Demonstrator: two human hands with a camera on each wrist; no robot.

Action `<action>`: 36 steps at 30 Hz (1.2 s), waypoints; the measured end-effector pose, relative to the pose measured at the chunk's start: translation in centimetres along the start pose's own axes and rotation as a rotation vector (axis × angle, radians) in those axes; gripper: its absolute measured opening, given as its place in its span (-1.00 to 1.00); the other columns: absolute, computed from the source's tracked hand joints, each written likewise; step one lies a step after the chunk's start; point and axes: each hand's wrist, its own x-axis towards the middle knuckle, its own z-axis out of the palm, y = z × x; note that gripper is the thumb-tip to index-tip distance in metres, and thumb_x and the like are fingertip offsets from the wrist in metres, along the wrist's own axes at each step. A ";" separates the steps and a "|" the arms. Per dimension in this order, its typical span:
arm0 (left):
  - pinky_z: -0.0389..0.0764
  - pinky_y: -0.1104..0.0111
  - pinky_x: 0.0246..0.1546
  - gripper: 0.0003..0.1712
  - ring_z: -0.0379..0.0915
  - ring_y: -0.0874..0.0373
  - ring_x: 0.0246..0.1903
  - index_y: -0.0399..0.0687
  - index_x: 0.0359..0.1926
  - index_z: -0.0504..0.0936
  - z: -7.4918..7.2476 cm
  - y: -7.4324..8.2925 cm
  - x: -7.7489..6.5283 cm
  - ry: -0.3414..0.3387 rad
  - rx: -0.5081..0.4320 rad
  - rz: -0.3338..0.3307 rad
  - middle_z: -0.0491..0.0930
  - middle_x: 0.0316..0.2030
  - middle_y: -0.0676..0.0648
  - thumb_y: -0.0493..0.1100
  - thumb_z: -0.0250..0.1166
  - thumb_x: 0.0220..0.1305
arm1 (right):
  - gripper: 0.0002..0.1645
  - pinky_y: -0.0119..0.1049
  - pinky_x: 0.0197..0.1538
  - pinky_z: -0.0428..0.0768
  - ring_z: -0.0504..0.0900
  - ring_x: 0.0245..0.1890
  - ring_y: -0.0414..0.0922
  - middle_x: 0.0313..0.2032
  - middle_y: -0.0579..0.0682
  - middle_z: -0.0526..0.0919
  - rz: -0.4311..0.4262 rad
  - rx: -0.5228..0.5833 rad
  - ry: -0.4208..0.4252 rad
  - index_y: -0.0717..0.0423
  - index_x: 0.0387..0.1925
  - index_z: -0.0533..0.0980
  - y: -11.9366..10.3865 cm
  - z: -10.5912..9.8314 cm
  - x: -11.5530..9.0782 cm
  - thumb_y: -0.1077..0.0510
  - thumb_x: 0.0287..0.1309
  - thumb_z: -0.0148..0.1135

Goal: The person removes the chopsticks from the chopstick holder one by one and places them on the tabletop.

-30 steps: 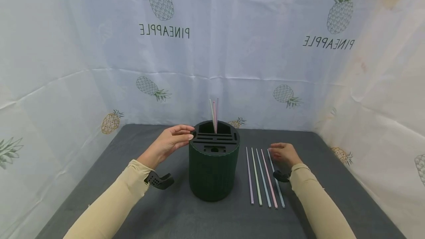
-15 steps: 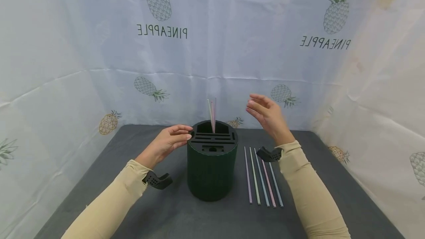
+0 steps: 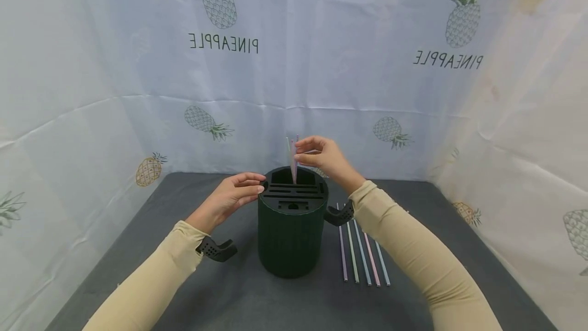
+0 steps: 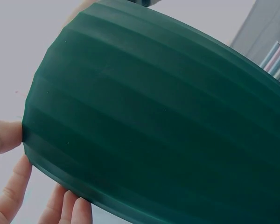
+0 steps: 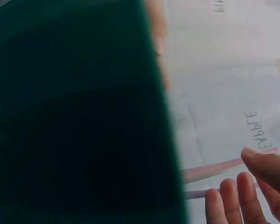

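Note:
A dark green round holder [image 3: 290, 241] with a black slotted lid [image 3: 294, 202] stands upright on the table. My left hand [image 3: 229, 198] touches its left rim with the fingertips; thumb and fingers [image 4: 60, 205] spread along the edge in the left wrist view. Three thin straws lean out of the rear compartment: a pale green straw [image 3: 288, 146], a pink straw [image 3: 292, 160] and a purple straw [image 5: 196, 194]. My right hand [image 3: 326, 160] is right at their upper part, thumb and fingers apart around the purple straw. The holder hides part of the right wrist view.
Several pastel straws [image 3: 353, 252] lie side by side on the dark grey table [image 3: 220, 290], right of the holder, partly under my right forearm. A white curtain [image 3: 340, 75] printed with pineapples hangs behind and at the sides. Each wrist wears a black strap [image 3: 216, 249].
My right hand has risen from the straws on the table and swung left to the upright straws in the holder. My left hand keeps its place on the rim.

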 end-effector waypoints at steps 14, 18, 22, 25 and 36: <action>0.33 0.07 0.34 -0.49 0.35 0.03 0.20 -0.22 0.23 0.43 0.2 0.0 0.1 -0.001 -0.006 0.003 0.34 0.23 -0.19 -0.21 0.28 0.29 | -0.71 -0.20 -0.03 0.69 0.64 -0.11 0.00 -0.10 0.17 0.59 0.085 -0.110 -0.064 0.25 -0.05 0.56 1.0 1.1 0.1 0.30 0.17 0.31; 0.34 0.08 0.34 -0.51 0.38 0.07 0.16 -0.20 0.21 0.44 0.1 0.0 0.1 -0.002 -0.010 0.005 0.36 0.20 -0.16 -0.22 0.28 0.29 | -0.72 -0.17 -0.04 0.70 0.65 -0.12 0.02 -0.11 0.19 0.58 0.081 -0.099 -0.056 0.28 -0.06 0.55 0.9 1.1 0.0 0.32 0.18 0.29; 0.34 0.09 0.34 -0.51 0.39 0.10 0.14 -0.20 0.21 0.45 0.1 0.0 0.1 -0.006 -0.017 0.004 0.36 0.18 -0.14 -0.22 0.28 0.29 | -0.70 -0.15 -0.03 0.69 0.66 -0.11 0.04 -0.09 0.19 0.58 0.046 -0.002 -0.021 0.35 -0.05 0.52 0.4 0.6 -0.2 0.34 0.18 0.28; 0.34 0.09 0.34 -0.51 0.39 0.10 0.14 -0.20 0.21 0.45 0.1 0.0 0.1 -0.007 -0.022 0.000 0.36 0.19 -0.14 -0.22 0.29 0.28 | -0.70 -0.17 -0.04 0.69 0.67 -0.11 0.01 -0.11 0.12 0.58 -0.030 0.129 0.038 0.36 -0.05 0.51 -0.3 -0.4 -0.5 0.37 0.17 0.28; 0.36 0.10 0.33 -0.51 0.41 0.13 0.11 -0.18 0.20 0.46 0.1 0.1 0.1 0.001 -0.025 -0.004 0.39 0.16 -0.12 -0.21 0.30 0.27 | -0.69 -0.20 -0.18 0.73 0.67 -0.28 -0.08 -0.24 0.06 0.59 -0.429 0.690 0.447 0.22 -0.11 0.56 -4.2 -7.7 -2.2 0.46 0.08 0.29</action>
